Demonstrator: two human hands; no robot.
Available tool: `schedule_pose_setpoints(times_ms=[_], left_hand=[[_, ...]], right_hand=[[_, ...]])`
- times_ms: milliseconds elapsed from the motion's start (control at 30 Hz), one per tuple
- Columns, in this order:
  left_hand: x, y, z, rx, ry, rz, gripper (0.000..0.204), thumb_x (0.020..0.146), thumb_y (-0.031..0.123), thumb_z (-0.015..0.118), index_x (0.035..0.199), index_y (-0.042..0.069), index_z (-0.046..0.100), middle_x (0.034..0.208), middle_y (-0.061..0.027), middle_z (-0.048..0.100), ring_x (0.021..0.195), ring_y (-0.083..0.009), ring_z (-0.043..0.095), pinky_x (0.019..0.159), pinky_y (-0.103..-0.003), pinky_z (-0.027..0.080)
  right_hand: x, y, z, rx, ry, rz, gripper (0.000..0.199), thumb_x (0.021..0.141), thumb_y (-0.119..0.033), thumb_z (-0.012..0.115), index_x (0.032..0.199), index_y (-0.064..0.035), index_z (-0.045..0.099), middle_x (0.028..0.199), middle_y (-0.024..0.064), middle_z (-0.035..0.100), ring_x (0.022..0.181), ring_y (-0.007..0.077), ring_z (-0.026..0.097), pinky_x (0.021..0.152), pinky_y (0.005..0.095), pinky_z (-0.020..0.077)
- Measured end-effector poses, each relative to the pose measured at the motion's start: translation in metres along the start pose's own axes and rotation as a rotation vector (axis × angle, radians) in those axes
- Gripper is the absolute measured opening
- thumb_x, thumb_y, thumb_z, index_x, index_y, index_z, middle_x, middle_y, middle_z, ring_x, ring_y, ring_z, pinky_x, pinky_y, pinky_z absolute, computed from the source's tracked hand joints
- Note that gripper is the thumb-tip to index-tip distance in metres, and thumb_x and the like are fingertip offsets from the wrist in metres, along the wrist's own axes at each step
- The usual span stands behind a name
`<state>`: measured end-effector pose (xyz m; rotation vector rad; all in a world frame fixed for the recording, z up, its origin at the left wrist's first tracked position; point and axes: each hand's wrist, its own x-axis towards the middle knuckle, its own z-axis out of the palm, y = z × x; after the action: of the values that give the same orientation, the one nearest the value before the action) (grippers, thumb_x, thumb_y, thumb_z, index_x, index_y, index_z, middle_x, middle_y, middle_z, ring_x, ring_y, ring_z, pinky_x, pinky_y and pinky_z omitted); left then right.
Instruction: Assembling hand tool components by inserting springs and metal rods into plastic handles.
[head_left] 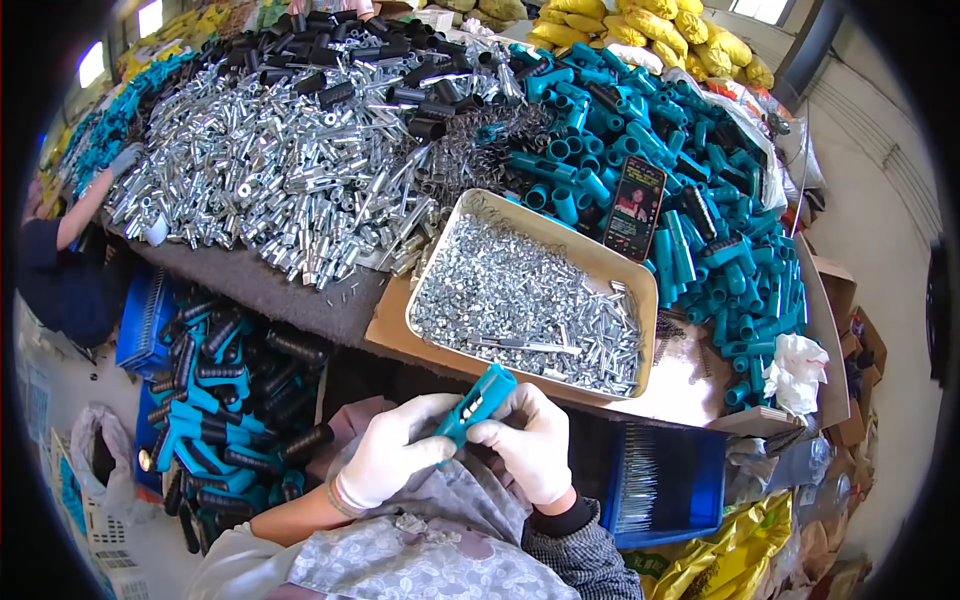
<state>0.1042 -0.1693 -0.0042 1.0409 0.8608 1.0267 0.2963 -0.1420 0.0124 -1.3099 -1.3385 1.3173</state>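
- Your left hand in a white glove grips the lower end of the teal handle.
- Your right hand pinches its middle, just below the tray on the desk.

teal tube lower end hidden by gloved hands, co-worker cut off

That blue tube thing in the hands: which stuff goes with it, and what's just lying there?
Goes with it:
teal tube, held by left hand and right hand
tray of small metal parts
pile of teal tubes

Just lying there:
phone
white rag
yellow sacks
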Motion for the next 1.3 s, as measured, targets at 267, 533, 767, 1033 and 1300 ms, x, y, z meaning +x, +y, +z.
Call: schedule_pose_setpoints(times_ms=[267,533,767,1033,1300], left_hand=[[-0.001,0.012,0.021,0.126,0.006,0.067,0.044,0.092,0.003,0.063,0.133,-0.007,0.052,0.100,-0.0097,0.065,0.081,-0.0140,0.061,0.076,-0.028,0.050],[0.003,0.023,-0.001,-0.476,-0.149,-0.177,0.077,0.082,0.050,0.074,0.127,-0.007,0.048,0.101,-0.0139,0.060,0.079,-0.0201,0.059,0.061,-0.031,0.046],[-0.004,0.001,-0.023,-0.544,-0.102,-0.197,0.058,0.097,0.023,0.062,0.141,-0.008,0.041,0.114,-0.0197,0.061,0.091,-0.0200,0.063,0.073,-0.032,0.053],[0.006,0.006,-0.033,-0.487,-0.175,-0.246,0.061,0.096,0.024,0.063,0.143,-0.008,0.040,0.116,-0.0186,0.063,0.093,-0.0185,0.063,0.077,-0.031,0.053],[0.012,0.007,-0.042,-0.389,-0.165,-0.198,0.070,0.092,0.033,0.068,0.142,-0.008,0.041,0.116,-0.0170,0.065,0.089,-0.0172,0.063,0.077,-0.029,0.052]], right_hand=[[0.008,-0.023,-0.003,-0.074,-0.142,-0.149,0.049,0.075,-0.029,0.085,0.109,-0.0017,0.061,0.090,0.0048,0.065,0.080,0.0115,0.060,0.076,0.0277,0.0510],[0.098,-0.075,-0.103,-1.057,0.201,-0.871,0.021,0.080,-0.009,0.069,0.101,-0.0098,0.068,0.089,0.0134,0.063,0.085,0.0325,0.063,0.074,0.0423,0.0509],[0.196,-0.082,-0.163,-1.654,0.426,-0.431,0.035,0.084,-0.020,0.066,0.118,-0.0138,0.067,0.091,0.0168,0.064,0.086,0.0349,0.066,0.071,0.0454,0.0538],[0.285,-0.129,-0.140,-1.456,0.607,-0.706,0.025,0.084,-0.025,0.066,0.105,-0.0102,0.067,0.094,0.0170,0.066,0.088,0.0359,0.066,0.075,0.0466,0.0541],[0.322,-0.147,-0.018,-1.231,0.350,-1.145,0.013,0.081,-0.022,0.067,0.080,-0.0094,0.069,0.084,0.0119,0.063,0.083,0.0322,0.062,0.071,0.0451,0.0518]])
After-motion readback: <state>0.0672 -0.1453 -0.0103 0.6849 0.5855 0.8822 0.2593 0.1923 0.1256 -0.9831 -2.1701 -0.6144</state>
